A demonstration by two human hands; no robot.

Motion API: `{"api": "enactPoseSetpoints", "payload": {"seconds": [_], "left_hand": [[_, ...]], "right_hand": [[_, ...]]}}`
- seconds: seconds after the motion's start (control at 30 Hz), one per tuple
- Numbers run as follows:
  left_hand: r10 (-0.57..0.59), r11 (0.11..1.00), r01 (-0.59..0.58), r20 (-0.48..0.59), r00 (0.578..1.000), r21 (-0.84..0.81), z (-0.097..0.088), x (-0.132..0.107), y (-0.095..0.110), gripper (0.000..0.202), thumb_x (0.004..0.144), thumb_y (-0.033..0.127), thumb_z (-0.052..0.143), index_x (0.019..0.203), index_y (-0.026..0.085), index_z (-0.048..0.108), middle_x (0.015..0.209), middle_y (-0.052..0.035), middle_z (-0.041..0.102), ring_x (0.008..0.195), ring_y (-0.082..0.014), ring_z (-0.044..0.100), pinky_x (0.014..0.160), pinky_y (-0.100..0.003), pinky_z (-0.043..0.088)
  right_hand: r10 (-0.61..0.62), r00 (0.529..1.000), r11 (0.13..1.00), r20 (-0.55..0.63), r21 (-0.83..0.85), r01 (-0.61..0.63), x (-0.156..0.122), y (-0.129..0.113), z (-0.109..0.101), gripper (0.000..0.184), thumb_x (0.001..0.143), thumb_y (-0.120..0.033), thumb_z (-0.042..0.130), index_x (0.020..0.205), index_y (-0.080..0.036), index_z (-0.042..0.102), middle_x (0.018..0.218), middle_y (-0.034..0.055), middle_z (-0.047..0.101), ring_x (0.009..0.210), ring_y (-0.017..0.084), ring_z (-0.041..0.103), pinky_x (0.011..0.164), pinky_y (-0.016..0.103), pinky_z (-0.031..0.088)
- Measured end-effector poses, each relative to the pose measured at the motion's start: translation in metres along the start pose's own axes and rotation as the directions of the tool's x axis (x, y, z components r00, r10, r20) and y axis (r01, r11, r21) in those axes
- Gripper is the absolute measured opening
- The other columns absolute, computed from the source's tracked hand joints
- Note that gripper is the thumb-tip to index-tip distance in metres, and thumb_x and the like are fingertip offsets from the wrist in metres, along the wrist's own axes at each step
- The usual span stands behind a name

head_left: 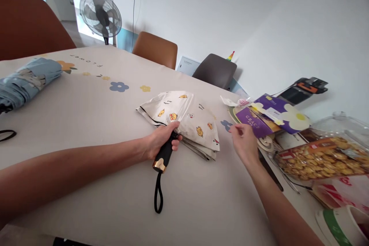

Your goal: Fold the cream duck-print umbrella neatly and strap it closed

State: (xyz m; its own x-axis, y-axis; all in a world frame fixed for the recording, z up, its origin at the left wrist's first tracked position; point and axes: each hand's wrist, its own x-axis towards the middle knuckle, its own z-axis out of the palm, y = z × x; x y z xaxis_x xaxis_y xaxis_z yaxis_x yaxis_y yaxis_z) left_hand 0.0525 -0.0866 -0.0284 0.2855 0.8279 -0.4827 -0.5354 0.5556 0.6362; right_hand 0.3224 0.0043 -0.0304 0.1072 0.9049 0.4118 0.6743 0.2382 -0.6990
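Note:
A white folding umbrella (191,117) printed with small yellow chick figures lies on the table, its canopy loosely folded and fanned out. My left hand (164,138) is closed around it where the black handle (163,153) meets the canopy. The handle ends in a gold-coloured cap, from which a black wrist loop (158,194) hangs toward me. To the right of the canopy, apart from it, is my right hand (243,140). Its fingers are curled in, thumb close to the index finger, and nothing shows between them.
A folded blue umbrella (31,80) lies at the table's left. Crowded along the right are a purple box (276,113), a bag of cookies (323,157) and a white cup with a green band (340,226). Chairs (155,50) and a fan (100,15) stand beyond the table.

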Motion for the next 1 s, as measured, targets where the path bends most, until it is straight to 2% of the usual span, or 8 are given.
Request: {"api": "enactPoseSetpoints", "payload": {"seconds": [0.2,0.37,0.53,0.67,0.8,0.83,0.9,1.0], "left_hand": [[-0.025,0.999,0.023,0.068,0.997,0.029,-0.001,0.0,0.001,0.027,0.08,0.043,0.052,0.082,0.018,0.041,0.07,0.0001,0.052,0.043,-0.004,0.038,0.042,-0.019,0.037],[-0.007,0.999,0.004,0.082,0.997,0.044,-0.001,0.0,0.002,0.026,0.082,0.043,0.051,0.083,0.017,0.045,0.068,0.0001,0.051,0.042,-0.0046,0.038,0.042,-0.02,0.037],[-0.075,0.996,0.068,0.141,0.987,0.059,-0.004,0.002,0.002,0.03,0.081,0.044,0.052,0.091,0.016,0.05,0.075,-0.0025,0.056,0.052,-0.0085,0.049,0.056,-0.025,0.048],[-0.089,0.996,0.089,0.198,0.976,0.011,-0.006,0.002,0.001,0.034,0.08,0.045,0.055,0.095,0.014,0.052,0.081,-0.0052,0.058,0.063,-0.0113,0.055,0.072,-0.029,0.05],[-0.056,0.998,0.064,0.233,0.971,-0.026,-0.006,0.001,-0.001,0.037,0.078,0.045,0.058,0.096,0.013,0.053,0.085,-0.0063,0.059,0.067,-0.0125,0.055,0.075,-0.03,0.048],[-0.039,0.998,0.049,0.256,0.966,-0.032,-0.006,0.001,-0.002,0.036,0.078,0.044,0.058,0.096,0.013,0.054,0.086,-0.0062,0.058,0.068,-0.0127,0.055,0.076,-0.03,0.047],[-0.003,0.999,0.015,0.294,0.956,-0.038,-0.006,0.002,-0.003,0.035,0.079,0.043,0.058,0.096,0.013,0.055,0.086,-0.006,0.058,0.072,-0.0135,0.055,0.081,-0.032,0.045],[0.042,0.999,-0.038,0.338,0.94,-0.019,-0.006,0.003,-0.005,0.032,0.078,0.041,0.059,0.093,0.013,0.059,0.089,-0.0064,0.059,0.082,-0.0156,0.055,0.089,-0.033,0.04]], "right_hand": [[-0.366,0.919,0.912,0.147,-0.14,0.386,-0.039,-0.015,0.028,0.033,0.084,-0.039,0.046,0.111,-0.02,0.053,0.124,0.0126,0.054,0.118,0.027,0.047,0.097,0.049,0.034],[-0.332,0.809,0.884,0.484,-0.139,0.446,-0.045,-0.016,0.039,0.033,0.088,-0.039,0.042,0.114,-0.024,0.054,0.127,0.0087,0.053,0.119,0.026,0.047,0.099,0.048,0.034],[-0.384,0.889,0.898,0.249,-0.121,0.422,-0.051,-0.018,0.032,0.024,0.087,-0.033,0.042,0.103,-0.022,0.057,0.119,0.0093,0.058,0.111,0.025,0.052,0.095,0.045,0.038],[-0.404,0.915,0.914,0.014,-0.039,0.404,-0.059,-0.033,0.021,0.016,0.086,-0.031,0.045,0.081,-0.023,0.058,0.086,0.0055,0.065,0.082,0.021,0.06,0.076,0.037,0.046],[-0.145,0.969,0.955,0.199,0.284,0.084,-0.07,-0.056,0.014,0.034,0.087,-0.04,0.043,0.063,-0.02,0.056,0.054,-0.0001,0.056,0.044,0.013,0.051,0.047,0.027,0.042],[-0.088,0.933,0.926,0.349,0.374,-0.052,-0.073,-0.063,0.014,0.038,0.087,-0.043,0.042,0.062,-0.018,0.056,0.055,0.0011,0.058,0.042,0.013,0.052,0.044,0.027,0.042],[-0.027,0.76,0.844,0.65,0.421,-0.33,-0.08,-0.075,0.017,0.043,0.086,-0.05,0.04,0.068,-0.016,0.059,0.062,0.005,0.064,0.046,0.016,0.058,0.044,0.029,0.046],[0.03,0.573,0.749,0.819,0.361,-0.555,-0.088,-0.087,0.025,0.043,0.084,-0.055,0.044,0.079,-0.014,0.06,0.068,0.0072,0.066,0.057,0.019,0.064,0.051,0.031,0.051]]}}
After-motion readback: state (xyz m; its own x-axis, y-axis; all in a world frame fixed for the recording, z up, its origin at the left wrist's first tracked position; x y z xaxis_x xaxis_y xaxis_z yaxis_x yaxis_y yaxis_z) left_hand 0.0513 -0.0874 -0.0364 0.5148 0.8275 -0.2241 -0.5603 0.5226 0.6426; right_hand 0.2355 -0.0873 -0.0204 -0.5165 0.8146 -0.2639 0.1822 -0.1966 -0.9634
